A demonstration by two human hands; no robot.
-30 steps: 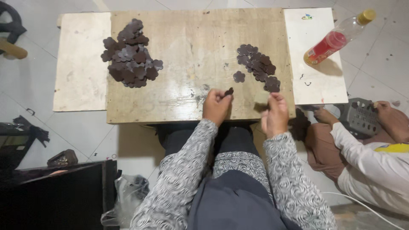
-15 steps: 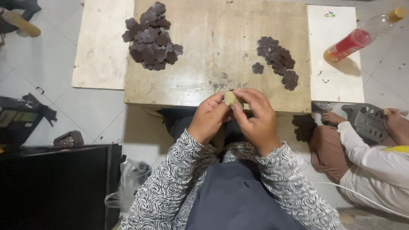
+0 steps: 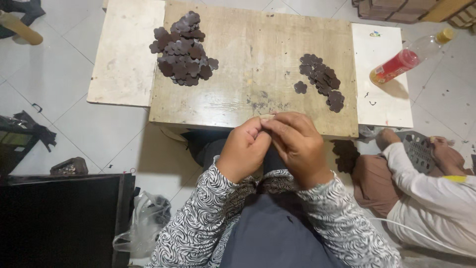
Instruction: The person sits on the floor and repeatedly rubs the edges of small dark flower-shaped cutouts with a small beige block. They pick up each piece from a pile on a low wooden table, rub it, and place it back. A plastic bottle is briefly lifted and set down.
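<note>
Right now the fingertips of both hands meet just in front of the near edge of the wooden board [image 3: 248, 99]; left hand [image 3: 243, 149] and right hand [image 3: 297, 146] are pressed tog., thumbs and forefingers pinched on a small pale piece [image 3: 267, 117] that barely shows between them. It looks thin & flat, light tan, long axis roughly left-right, parallel w/ the board edge; which way it points can't be told, most of it's hidden by the fingers.

Sleeves are a black-and-white swirly print, lap in grey cloth.

Further out on the board: a lone dark brown flower-shaped cutout [image 3: 300, 87], flat, scalloped edge, matte like leather. Just right of it a loose strip of the same cutouts [image 3: 322, 80], overlapping, running diagonally from upper left to lower right. Well apart at the far left corner, a bigger heap of cutouts [image 3: 182, 49], piled several deep.

Board is raw plywood, scuffed & stained, flanked by a pale panel [image 3: 126, 54] at left and a white panel [image 3: 384, 94] at right. A clear plastic bottle [image 3: 409, 55] w/ red liquid and yellow cap lies tilted at the white panel's far corner.

At right another person in a white sleeve [image 3: 421, 188] sits on the tiled floor [image 3: 59, 79], hands on a grey perforated object [image 3: 418, 149]
</note>
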